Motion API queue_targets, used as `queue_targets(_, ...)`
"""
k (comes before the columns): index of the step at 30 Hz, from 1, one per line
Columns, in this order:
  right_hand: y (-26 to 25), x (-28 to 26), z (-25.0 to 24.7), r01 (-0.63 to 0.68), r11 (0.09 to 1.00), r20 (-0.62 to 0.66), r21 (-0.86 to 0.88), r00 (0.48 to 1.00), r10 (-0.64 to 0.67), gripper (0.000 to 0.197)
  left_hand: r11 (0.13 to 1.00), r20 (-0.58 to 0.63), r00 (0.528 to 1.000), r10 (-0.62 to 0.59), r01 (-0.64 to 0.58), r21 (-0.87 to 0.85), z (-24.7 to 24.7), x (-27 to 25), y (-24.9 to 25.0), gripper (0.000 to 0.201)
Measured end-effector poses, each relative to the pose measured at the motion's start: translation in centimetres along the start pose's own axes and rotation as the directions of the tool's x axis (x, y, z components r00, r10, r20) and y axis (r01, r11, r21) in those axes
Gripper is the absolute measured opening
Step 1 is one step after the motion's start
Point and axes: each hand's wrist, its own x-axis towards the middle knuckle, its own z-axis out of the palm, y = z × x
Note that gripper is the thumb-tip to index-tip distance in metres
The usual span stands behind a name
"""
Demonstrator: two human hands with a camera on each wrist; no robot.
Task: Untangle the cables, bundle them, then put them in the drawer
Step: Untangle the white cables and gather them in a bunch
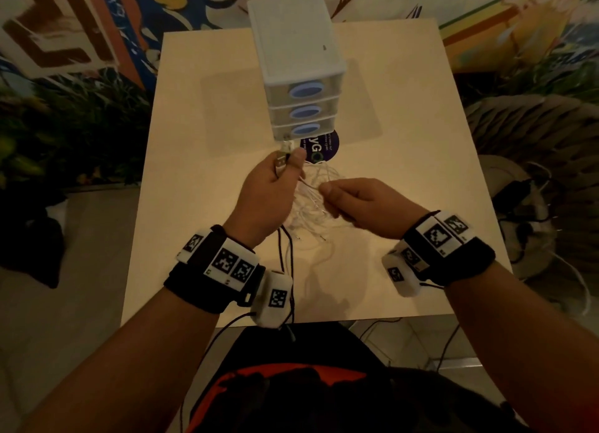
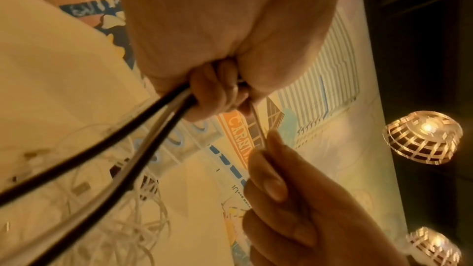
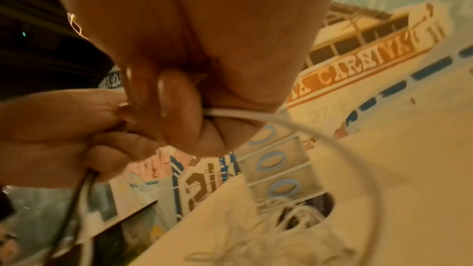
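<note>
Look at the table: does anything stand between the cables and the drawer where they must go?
Yes. All three drawers of the drawer unit are closed, so their fronts bar the way. Both hands, left hand and right hand, hold the white cables, leaving none free to pull.

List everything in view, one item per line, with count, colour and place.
table: one, pale, centre.
drawer unit: one, white, three shut drawers with blue handles, far middle of table.
round sticker: one, dark purple, in front of the unit.
white cables: tangled heap, between the hands.
black cables: two, running from the left fist.
left hand: grips cables and plugs.
right hand: pinches a white cable.
</note>
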Motion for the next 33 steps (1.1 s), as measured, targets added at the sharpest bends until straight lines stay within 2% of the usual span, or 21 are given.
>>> queue_targets(2,1.1,-0.3,-1.3,-0.051,0.994,-0.048,-0.095,0.998,0.046,0.05,1.0,-0.109,0.994,-0.017,0.015,-0.021,-0.4,0.7,-0.5,0.039)
queue_targets(5,2.6,-1.2,-3.1,-0.089,0.981,-0.116,-0.174,0.991,0.069,0.049,0.988,-0.185,0.98,-0.07,0.043,-0.148,-1.6,1.8,-0.7,0.037)
queue_targets(8,3.9,-2.3,-4.2,-0.152,0.985,-0.218,-0.082,0.967,0.131,0.044,0.978,-0.248,0.965,-0.085,0.033,-0.206,-2.6,2.6,-0.4,0.037)
queue_targets(11,5.3,-3.5,-3.6,-0.24,0.97,-0.234,0.035,0.942,0.241,0.041,0.97,-0.263,0.961,-0.084,0.018,-0.244,-2.9,3.0,-0.1,0.039)
queue_targets(15,6.4,-5.0,-0.6,-0.226,0.974,-0.082,0.032,0.97,0.228,0.044,0.948,-0.224,0.973,-0.063,-0.012,-0.318,-2.5,2.6,0.9,0.038)
queue_targets(20,7.7,-5.8,3.3,-0.253,0.948,0.123,0.193,0.965,0.232,0.033,0.914,-0.192,0.978,-0.078,-0.007,-0.405,-2.2,2.3,2.0,0.034)
queue_targets(23,8.2,-5.9,5.2,-0.259,0.953,0.247,0.158,0.945,0.216,0.032,0.876,-0.128,0.987,-0.101,0.027,-0.482,-2.3,2.2,2.5,0.035)
queue_targets(27,7.8,-5.8,7.5,-0.255,0.956,0.345,0.147,0.919,0.192,0.032,0.918,-0.065,0.997,0.03,-0.053,-0.393,-2.0,1.7,2.8,0.039)
queue_targets(31,7.4,-5.3,8.2,-0.382,0.899,0.426,0.214,0.865,0.266,0.03,0.904,-0.045,0.998,0.033,-0.049,-0.426,-1.7,1.3,3.3,0.027)
queue_targets(33,7.2,-4.9,8.0,-0.418,0.889,0.468,0.187,0.834,0.294,0.028,0.899,-0.049,0.999,0.018,-0.037,-0.436,-1.7,1.2,3.5,0.03)
